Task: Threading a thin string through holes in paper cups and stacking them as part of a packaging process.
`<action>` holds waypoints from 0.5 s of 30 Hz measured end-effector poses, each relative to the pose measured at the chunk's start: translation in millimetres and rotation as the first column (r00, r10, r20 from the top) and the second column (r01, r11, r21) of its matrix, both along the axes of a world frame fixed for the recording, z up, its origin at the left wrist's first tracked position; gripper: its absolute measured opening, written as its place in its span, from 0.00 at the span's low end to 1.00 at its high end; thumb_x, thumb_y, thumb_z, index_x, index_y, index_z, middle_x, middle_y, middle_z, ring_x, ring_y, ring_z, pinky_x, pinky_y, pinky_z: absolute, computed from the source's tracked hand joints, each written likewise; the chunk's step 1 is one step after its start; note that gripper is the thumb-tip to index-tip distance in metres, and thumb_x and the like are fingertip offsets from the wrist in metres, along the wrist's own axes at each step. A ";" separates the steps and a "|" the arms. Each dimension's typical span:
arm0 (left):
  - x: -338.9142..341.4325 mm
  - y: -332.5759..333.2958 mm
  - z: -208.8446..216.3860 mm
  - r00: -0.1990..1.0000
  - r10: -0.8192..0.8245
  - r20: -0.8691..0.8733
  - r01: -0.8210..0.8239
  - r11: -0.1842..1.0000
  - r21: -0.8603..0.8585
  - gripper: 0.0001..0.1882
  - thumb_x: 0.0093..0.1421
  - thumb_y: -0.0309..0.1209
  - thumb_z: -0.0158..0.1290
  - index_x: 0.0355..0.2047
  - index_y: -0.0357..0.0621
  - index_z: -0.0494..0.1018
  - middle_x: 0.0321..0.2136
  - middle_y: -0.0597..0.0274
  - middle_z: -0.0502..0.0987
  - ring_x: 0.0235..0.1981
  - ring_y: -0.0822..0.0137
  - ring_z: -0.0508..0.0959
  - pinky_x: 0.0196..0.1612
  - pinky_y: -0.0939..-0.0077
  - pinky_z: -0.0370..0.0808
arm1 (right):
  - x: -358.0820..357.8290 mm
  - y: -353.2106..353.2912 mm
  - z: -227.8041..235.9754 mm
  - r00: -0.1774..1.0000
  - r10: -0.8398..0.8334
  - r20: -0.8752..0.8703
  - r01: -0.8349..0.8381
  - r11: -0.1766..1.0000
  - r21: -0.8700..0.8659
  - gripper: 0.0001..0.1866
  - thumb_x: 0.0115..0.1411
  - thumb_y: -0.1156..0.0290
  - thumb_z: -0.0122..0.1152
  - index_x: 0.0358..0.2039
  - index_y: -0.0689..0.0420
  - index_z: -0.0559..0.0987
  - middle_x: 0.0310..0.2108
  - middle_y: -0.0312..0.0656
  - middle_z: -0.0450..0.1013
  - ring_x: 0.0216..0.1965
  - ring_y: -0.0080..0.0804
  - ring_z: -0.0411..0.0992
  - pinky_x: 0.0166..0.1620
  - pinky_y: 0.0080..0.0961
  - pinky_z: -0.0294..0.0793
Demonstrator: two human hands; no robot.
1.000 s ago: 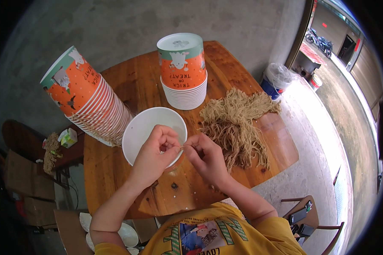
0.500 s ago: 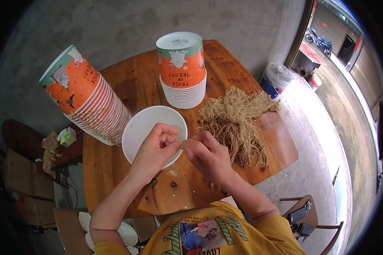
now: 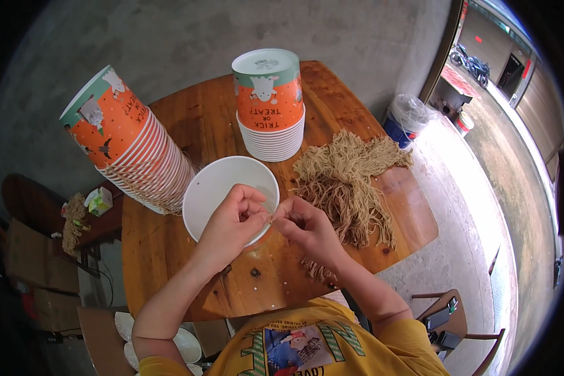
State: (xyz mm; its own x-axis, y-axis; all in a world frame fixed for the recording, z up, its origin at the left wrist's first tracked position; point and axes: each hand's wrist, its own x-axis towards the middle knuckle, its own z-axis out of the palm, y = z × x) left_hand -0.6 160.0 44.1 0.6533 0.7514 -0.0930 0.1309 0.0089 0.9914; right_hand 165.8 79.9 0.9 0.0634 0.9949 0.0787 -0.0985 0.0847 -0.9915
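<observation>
A white-lined paper bucket (image 3: 210,191) stands open side up before me, its orange outside showing just below the near rim. At that rim my left hand (image 3: 237,216) is closed in a pinch, its fingers over the opening. My right hand (image 3: 307,229) pinches beside it, the fingertips of both hands nearly meeting. Between them shows a small tan bit of cord (image 3: 271,220); most of it is hidden by the fingers. A loose bundle of tan cords (image 3: 351,182) lies to the right, with some strands (image 3: 318,268) under my right wrist.
Behind the bucket stands an upside-down stack of orange and green paper buckets (image 3: 269,103). A taller, leaning stack (image 3: 128,138) on the left has cords along its rims. All rest on a wooden table (image 3: 188,282). A chair (image 3: 457,319) is at the lower right, a blue bin (image 3: 398,128) beyond the table.
My right hand's fingers have shifted slightly and the hand sits a little lower. The bucket has moved slightly right. More cord strands show below my right wrist.
</observation>
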 end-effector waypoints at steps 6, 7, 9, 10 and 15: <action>-3.1 -3.5 -3.1 0.995 -0.090 -0.050 0.099 0.964 0.248 0.15 0.60 0.22 0.51 0.47 0.39 0.65 0.34 0.64 0.71 0.34 0.74 0.71 0.38 0.78 0.72 | -1.5 0.9 -2.2 0.997 0.009 -0.070 -0.006 0.999 0.037 0.05 0.64 0.70 0.57 0.37 0.57 0.73 0.31 0.24 0.68 0.30 0.08 0.62 0.32 0.10 0.61; -2.7 -6.0 -0.7 0.992 -0.086 -0.094 0.109 0.954 0.279 0.15 0.60 0.21 0.51 0.47 0.40 0.65 0.34 0.65 0.70 0.33 0.74 0.71 0.38 0.77 0.72 | -1.7 1.1 -2.6 0.996 0.012 -0.093 -0.009 0.999 0.039 0.05 0.64 0.70 0.57 0.37 0.57 0.73 0.31 0.24 0.68 0.30 0.08 0.62 0.32 0.09 0.60; -1.5 -9.1 1.5 0.987 -0.080 -0.137 0.120 0.943 0.309 0.16 0.59 0.21 0.51 0.47 0.40 0.65 0.33 0.65 0.69 0.33 0.73 0.71 0.38 0.76 0.72 | -2.0 2.2 -3.9 0.995 0.018 -0.099 -0.013 0.999 0.050 0.05 0.64 0.70 0.56 0.37 0.56 0.73 0.30 0.23 0.68 0.29 0.08 0.61 0.31 0.09 0.59; -0.9 -10.1 1.7 0.987 -0.065 -0.149 0.114 0.930 0.349 0.15 0.60 0.21 0.50 0.47 0.41 0.65 0.33 0.65 0.69 0.33 0.73 0.70 0.38 0.76 0.72 | -2.0 2.4 -4.2 0.994 0.023 -0.105 -0.017 0.998 0.060 0.04 0.64 0.70 0.56 0.37 0.56 0.73 0.30 0.23 0.67 0.28 0.07 0.61 0.30 0.09 0.59; 0.3 -12.6 5.3 0.985 -0.049 -0.167 0.112 0.912 0.394 0.12 0.62 0.21 0.48 0.47 0.40 0.65 0.31 0.63 0.68 0.32 0.72 0.70 0.38 0.75 0.72 | 0.9 -0.2 -0.2 0.978 0.089 -0.189 -0.088 0.996 0.015 0.01 0.64 0.73 0.53 0.35 0.55 0.71 0.29 0.25 0.65 0.30 0.10 0.60 0.34 0.11 0.61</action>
State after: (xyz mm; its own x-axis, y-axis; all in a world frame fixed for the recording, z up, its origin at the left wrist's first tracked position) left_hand -0.3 147.3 49.3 0.7155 0.6910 0.1029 0.2612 -0.4012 0.8779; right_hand 166.7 79.8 0.7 -0.0105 0.9967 0.0802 -0.2918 0.0736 -0.9537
